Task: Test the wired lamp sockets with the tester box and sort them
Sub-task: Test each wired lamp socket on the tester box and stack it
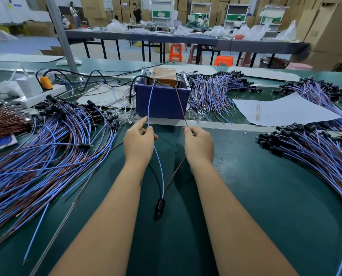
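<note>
Two hands pinch wires: left (139,139) blue wire (150,100), right (199,144) brown wire (181,104).

Bench clutter and the factory floor behind

A white sheet (281,110) lies on the green table (266,196) at right with a pen (258,112) on it. At left a white power strip (40,95) carries an orange plug (46,82) and a white adapter (27,85). Beyond, orange stools (175,52) stand under a long table (186,39) strewn with plastic bags (254,32); cardboard boxes (329,26) are stacked behind.
</note>
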The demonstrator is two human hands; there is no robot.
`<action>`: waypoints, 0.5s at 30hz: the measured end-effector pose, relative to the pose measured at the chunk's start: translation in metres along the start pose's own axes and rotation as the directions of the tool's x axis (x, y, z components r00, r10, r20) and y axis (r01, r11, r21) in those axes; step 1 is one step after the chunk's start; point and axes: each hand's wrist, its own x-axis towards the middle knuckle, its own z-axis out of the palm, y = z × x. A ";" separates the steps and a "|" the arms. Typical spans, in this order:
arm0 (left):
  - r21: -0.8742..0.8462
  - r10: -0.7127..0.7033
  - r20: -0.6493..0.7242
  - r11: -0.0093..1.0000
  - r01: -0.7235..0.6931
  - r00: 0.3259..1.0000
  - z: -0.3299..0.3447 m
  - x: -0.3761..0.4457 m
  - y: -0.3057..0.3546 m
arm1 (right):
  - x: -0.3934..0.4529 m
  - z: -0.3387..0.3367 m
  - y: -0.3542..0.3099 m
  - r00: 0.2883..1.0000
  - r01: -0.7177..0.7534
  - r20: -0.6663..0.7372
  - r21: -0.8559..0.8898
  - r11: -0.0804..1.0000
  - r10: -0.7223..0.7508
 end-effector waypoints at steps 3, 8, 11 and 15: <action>-0.015 0.000 0.000 1.000 0.000 1.000 0.000 0.000 -0.001 | 0.000 -0.001 0.000 1.000 -0.004 -0.021 0.031 1.000 0.005; -0.023 -0.011 0.005 1.000 0.012 1.000 0.000 0.000 -0.001 | 0.002 0.000 0.001 0.998 -0.026 -0.054 0.070 0.997 0.030; -0.036 -0.018 -0.001 0.999 0.018 1.000 -0.001 0.000 -0.001 | 0.002 0.001 0.001 0.997 -0.033 -0.063 0.080 0.996 0.038; -0.054 -0.034 -0.016 0.998 0.033 0.999 -0.001 0.002 -0.002 | 0.002 0.001 0.001 0.998 -0.039 -0.052 0.082 0.996 0.043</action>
